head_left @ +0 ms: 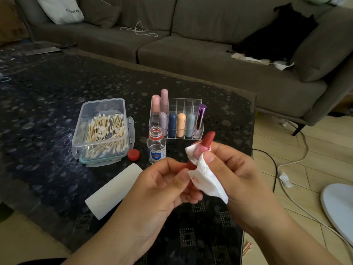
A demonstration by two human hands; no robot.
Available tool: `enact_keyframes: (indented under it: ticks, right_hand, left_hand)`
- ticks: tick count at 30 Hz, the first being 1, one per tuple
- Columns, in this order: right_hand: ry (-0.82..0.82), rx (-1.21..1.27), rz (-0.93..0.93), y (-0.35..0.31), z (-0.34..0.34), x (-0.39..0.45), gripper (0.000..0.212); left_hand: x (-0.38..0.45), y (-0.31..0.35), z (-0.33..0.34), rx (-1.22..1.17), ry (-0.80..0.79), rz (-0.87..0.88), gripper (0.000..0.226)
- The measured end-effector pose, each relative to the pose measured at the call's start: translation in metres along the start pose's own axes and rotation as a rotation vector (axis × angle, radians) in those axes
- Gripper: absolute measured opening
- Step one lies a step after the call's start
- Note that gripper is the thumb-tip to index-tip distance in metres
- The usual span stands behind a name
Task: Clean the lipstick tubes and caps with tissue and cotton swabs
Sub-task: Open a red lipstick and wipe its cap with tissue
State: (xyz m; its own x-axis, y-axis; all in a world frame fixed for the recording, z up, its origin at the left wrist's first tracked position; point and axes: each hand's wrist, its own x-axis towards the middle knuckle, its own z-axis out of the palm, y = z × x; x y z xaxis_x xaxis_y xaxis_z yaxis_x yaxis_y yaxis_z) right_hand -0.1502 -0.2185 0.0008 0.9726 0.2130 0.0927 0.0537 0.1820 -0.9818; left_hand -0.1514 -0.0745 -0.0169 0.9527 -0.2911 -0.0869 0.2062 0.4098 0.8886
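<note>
Over the near edge of the dark table (57, 92), at about 5 o'clock in the head view, both hands work on one red lipstick tube (209, 139). The left hand (162, 186) pinches its lower end between thumb and fingers. The right hand (235, 169) presses a folded tissue (206, 178), already smeared red, around the pink collar, thumb on top. The colour stick appears wound out and bare above the tissue.

Risks, as I judge them: the tissue could drag across the exposed stick and smear or snap it; a loose pinch could let the tube slip onto the table; a forearm swinging toward 11 o'clock could tip the uncapped glass bottle (156, 148), which stands just beyond the hands with its red cap (133, 155) beside it.

At 10 o'clock an open plastic box (103, 131) holds a heap of cotton swabs (107, 131). At 12 o'clock a clear organiser (191, 104) holds pastel capped tubes and one purple lipstick (200, 117); several cells look vacant. The bottle's contents cannot be told. A tissue roll (112, 190) lies at 8 o'clock.
</note>
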Motion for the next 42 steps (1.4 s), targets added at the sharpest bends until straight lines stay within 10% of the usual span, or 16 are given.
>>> enact_keyframes:
  ticks: [42]
  right_hand:
    - [0.052, 0.117, 0.010, 0.0023, -0.0019, 0.0001, 0.031]
  left_hand:
    - [0.0007, 0.0029, 0.0075, -0.032, 0.075, 0.003, 0.017]
